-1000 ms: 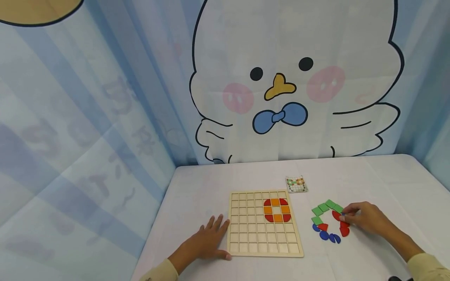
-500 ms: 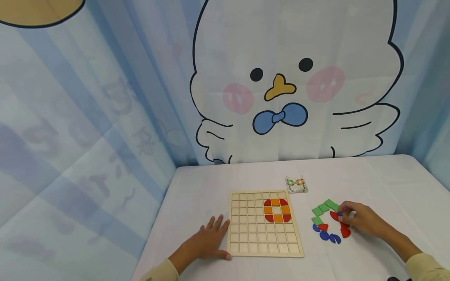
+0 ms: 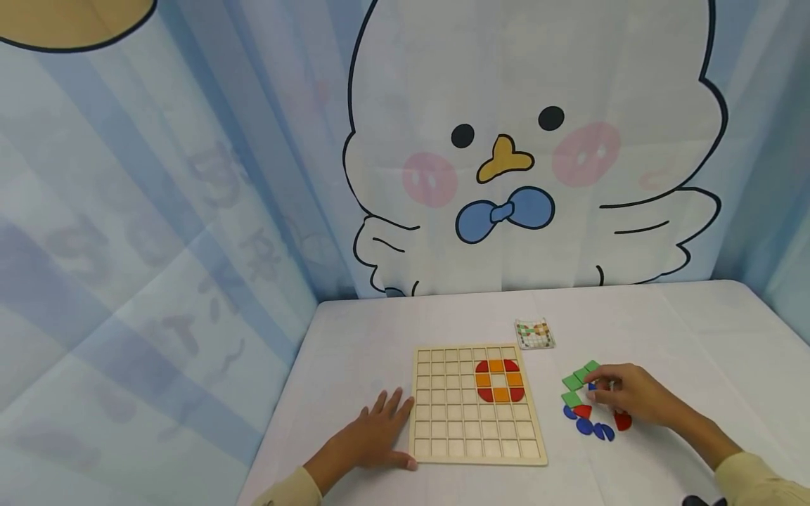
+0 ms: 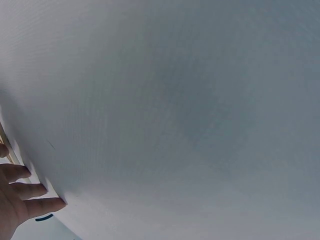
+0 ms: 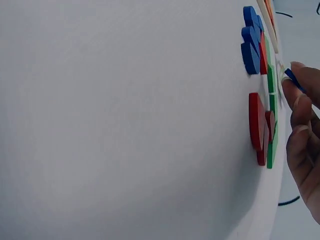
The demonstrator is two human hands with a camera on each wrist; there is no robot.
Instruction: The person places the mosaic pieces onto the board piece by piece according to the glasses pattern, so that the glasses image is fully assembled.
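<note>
Blue piece (image 5: 294,79): we pinch it in our right hand (image 3: 633,395) above the loose pieces (image 3: 572,399); left hand (image 3: 376,432) spread at the wooden grid board's (image 3: 451,428) left edge.

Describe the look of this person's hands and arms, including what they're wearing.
The left hand and right hand are bare, with five-fingered human shapes and no gloves. The left sleeve and right sleeve match: pale yellowish-beige cloth, each ending short of the wrist. No cables show on either arm.
</note>
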